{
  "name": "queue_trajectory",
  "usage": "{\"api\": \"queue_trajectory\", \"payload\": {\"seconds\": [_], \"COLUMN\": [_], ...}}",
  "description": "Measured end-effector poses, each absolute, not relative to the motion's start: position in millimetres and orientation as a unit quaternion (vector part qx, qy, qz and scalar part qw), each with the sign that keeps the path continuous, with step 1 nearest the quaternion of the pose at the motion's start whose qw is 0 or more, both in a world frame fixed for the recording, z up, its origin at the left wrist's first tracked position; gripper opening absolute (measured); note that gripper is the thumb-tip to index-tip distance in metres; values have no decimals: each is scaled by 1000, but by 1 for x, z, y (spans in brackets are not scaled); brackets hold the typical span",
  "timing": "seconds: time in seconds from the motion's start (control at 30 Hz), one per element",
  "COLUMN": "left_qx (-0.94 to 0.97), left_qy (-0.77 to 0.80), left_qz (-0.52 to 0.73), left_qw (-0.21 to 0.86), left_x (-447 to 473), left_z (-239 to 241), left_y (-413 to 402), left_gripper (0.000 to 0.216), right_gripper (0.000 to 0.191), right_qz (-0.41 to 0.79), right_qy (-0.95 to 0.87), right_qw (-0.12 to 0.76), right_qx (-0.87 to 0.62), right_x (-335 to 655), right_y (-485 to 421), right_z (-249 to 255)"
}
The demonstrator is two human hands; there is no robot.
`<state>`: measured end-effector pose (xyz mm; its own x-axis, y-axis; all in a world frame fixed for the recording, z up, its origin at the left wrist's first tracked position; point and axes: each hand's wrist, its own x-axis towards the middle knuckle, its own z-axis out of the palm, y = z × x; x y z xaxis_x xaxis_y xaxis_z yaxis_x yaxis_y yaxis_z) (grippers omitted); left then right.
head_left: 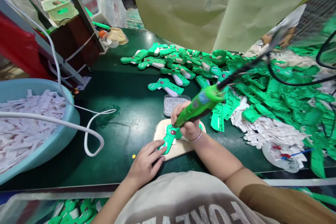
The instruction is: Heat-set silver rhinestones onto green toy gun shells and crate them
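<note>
Head view: white strips [28, 126] fill a blue basin [52, 147] on the left of a dark green tabletop [126, 119]. At centre, a left hand [145, 162], grip half open, pins a green plastic piece [169, 138] to a cream board [183, 146]. A right hand [185, 122], grip closed round a corded green hand tool [199, 106], holds it over the piece, tip hidden, beside a tray of silver beads [174, 104] and heaped green cutouts [262, 87].
</note>
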<state>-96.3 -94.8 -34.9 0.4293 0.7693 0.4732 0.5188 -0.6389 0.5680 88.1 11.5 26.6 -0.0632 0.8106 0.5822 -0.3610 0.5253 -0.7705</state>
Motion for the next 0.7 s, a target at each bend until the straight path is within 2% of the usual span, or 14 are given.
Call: {"api": "queue_trajectory", "payload": {"seconds": [0.1,0.23,0.47,0.6,0.7], "left_qx": [830,828,827,829,832], "left_qy": [386,383,384,390,400], "left_qz": [368,373,372,363,352], "left_qw": [162,169,171,171,156], "left_x": [-96,-96,-95,-95,-97], "left_z": [-36,-39,-39,-38,-40], "left_y": [-96,-96,-97,-99,-104], "left_gripper": [26,28,34,36,38], "right_gripper": [48,50,55,46,42], "right_qz": [438,431,523,534,505], "right_qy": [-619,-631,-550,-583,-590], "right_qw": [611,601,623,590,604], "right_qx": [-226,-235,-190,-161,-180], "right_x": [75,73,82,82,80], "right_y": [22,25,6,-7,-8], "right_z": [12,1,26,20,9]}}
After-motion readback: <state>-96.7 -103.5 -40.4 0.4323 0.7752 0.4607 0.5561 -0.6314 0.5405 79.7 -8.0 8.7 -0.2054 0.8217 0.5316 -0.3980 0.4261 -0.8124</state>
